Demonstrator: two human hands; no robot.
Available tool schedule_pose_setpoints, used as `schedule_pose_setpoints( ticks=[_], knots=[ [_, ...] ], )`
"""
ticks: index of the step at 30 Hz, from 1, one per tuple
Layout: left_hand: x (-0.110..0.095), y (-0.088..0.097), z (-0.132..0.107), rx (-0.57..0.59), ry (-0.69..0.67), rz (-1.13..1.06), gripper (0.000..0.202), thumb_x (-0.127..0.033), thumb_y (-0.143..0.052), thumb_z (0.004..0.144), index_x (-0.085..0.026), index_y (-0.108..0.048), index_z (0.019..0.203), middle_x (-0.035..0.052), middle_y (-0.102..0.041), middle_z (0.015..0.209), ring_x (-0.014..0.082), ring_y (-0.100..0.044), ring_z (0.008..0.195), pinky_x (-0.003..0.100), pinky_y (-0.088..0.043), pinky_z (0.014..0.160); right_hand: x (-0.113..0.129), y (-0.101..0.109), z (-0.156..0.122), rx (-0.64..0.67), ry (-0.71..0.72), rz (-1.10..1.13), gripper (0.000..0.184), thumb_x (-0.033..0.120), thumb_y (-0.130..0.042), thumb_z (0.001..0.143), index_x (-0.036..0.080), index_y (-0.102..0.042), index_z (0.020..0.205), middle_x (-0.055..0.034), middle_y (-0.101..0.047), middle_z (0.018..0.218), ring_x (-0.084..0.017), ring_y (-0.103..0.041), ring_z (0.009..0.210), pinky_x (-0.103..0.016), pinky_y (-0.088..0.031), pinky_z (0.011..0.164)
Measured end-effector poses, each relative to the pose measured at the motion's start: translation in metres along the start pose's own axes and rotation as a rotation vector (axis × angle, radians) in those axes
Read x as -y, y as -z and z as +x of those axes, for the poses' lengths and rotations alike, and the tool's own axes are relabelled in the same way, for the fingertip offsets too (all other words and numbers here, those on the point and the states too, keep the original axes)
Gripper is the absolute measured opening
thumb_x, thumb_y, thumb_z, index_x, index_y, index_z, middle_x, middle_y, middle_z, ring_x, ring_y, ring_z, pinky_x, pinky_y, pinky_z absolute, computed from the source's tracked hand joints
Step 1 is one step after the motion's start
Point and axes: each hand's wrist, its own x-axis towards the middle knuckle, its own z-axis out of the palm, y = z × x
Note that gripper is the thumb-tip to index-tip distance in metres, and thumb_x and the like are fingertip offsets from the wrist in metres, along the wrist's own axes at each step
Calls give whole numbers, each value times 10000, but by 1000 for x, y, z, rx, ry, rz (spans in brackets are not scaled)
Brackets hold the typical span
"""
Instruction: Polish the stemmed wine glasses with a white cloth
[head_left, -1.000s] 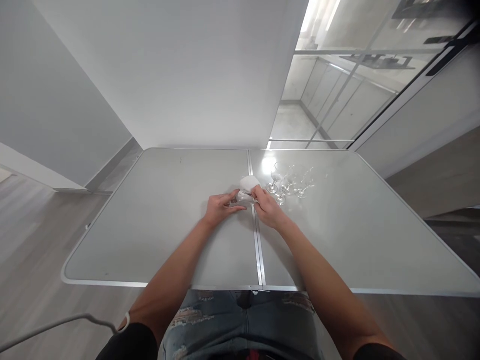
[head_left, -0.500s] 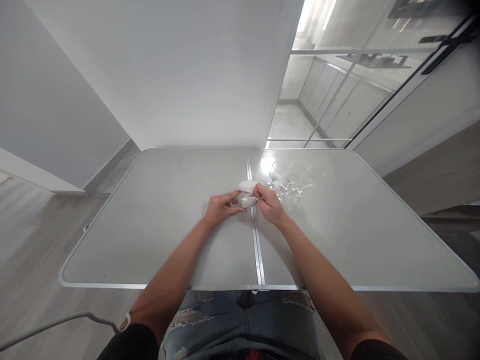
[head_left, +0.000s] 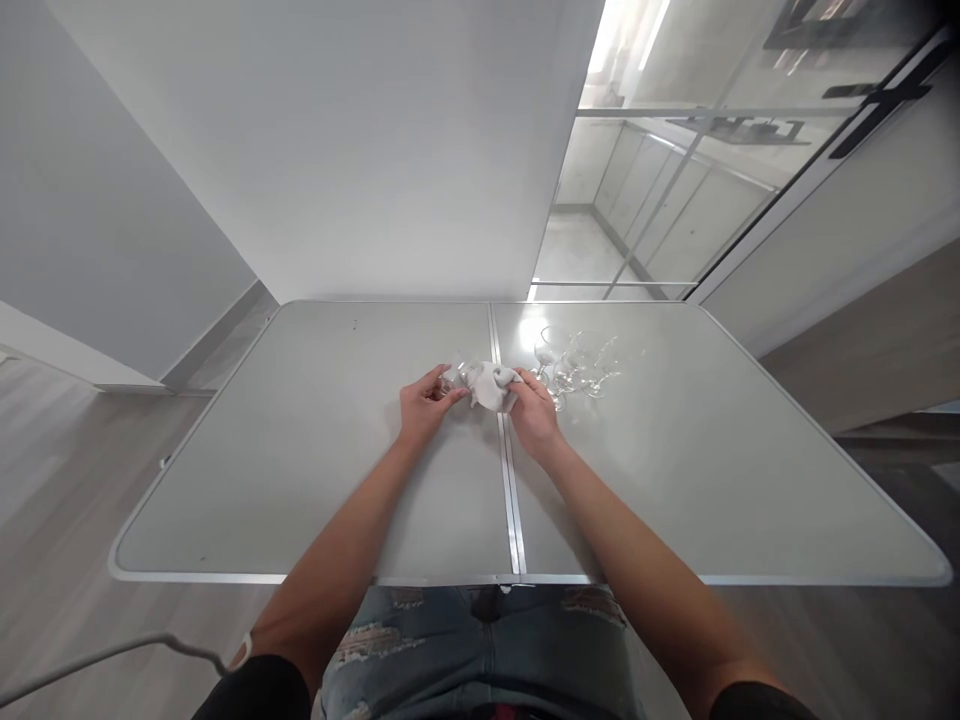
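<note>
My left hand point(head_left: 424, 402) pinches the left end of a clear wine glass point(head_left: 460, 376) between thumb and fingers, a little above the table. A white cloth point(head_left: 492, 386) covers the glass's right part, so its full shape is hidden. My right hand point(head_left: 534, 408) is closed on the cloth's right edge, the fingertips pressing it against the glass. Just beyond my right hand is a group of several clear stemmed glasses point(head_left: 574, 368); their outlines overlap and are hard to separate.
The pale folding table point(head_left: 315, 480) has a metal seam down its middle and a metal rim. A white wall point(head_left: 390, 180) rises at its far edge. Right of that is a glass-paned partition point(head_left: 637, 200). A grey cable point(head_left: 127, 645) runs near my left elbow.
My left hand has moved slightly left with the glass. The cloth, bunched above the glass before, now lies over its right part, and my right hand has turned and lowered a little.
</note>
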Motion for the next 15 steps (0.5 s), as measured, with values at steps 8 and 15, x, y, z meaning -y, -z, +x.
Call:
schedule_pose_setpoints(
  ticks=[8,15],
  knots=[
    [5,2,-1,-30,-9,-103,538,-559,-727,856,-185,-697,1242,-5,-654,749,73,-500,509,215,-442,520,2,4,-5,200,417,-651,104,224,-529,801,231,-628,833,-65,-655,1013,-269,-582,1056,-385,-429,939],
    [9,-1,-6,219,-66,-45,508,-590,-653,901,-186,-694,1207,-29,-603,634,99,-517,498,225,-443,521,6,-9,-11,138,17,-116,184,318,-537,902,234,-519,739,21,-473,704,-148,-438,656,-265,-383,613]
  ],
)
